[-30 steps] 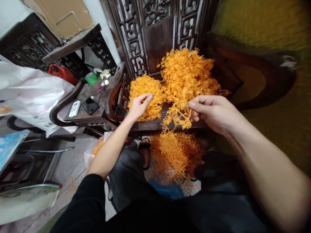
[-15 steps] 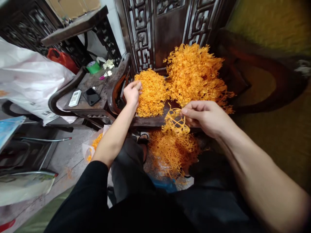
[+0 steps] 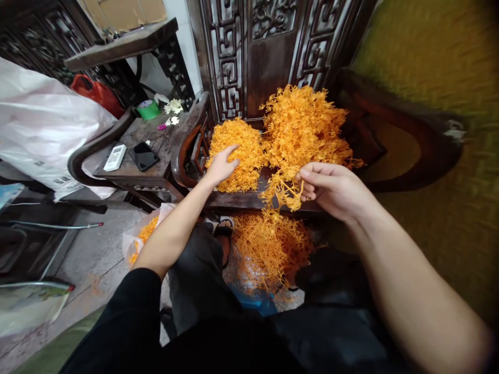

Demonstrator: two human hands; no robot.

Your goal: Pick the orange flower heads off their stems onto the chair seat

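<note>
My right hand (image 3: 333,188) pinches an orange stringy sprig (image 3: 284,189), a loose tangle of thin branching strands, in front of the seat's edge. Over the smaller heap of fine orange pieces (image 3: 244,148) is my left hand (image 3: 223,167), thumb and fingers apart, with nothing held in it. Whether its fingertips touch the heap I cannot tell. Beside that heap stands a taller pile of orange sprigs (image 3: 306,127) on the dark wooden seat (image 3: 237,200). Lower down, between my legs, lies a mass of orange strands (image 3: 273,246), partly in a clear bag.
At the left, a wooden side table (image 3: 128,179) bears a black phone (image 3: 143,156), a white device (image 3: 115,158), green tape (image 3: 148,109) and small white flowers. A large white sack (image 3: 47,124) stands beyond it. A bag with orange pieces (image 3: 146,234) is on the floor.
My left hand has opened from a closed pinch and moved slightly down and right over the smaller heap. My right hand still holds the sprig, which has turned. The view has shifted a little.
</note>
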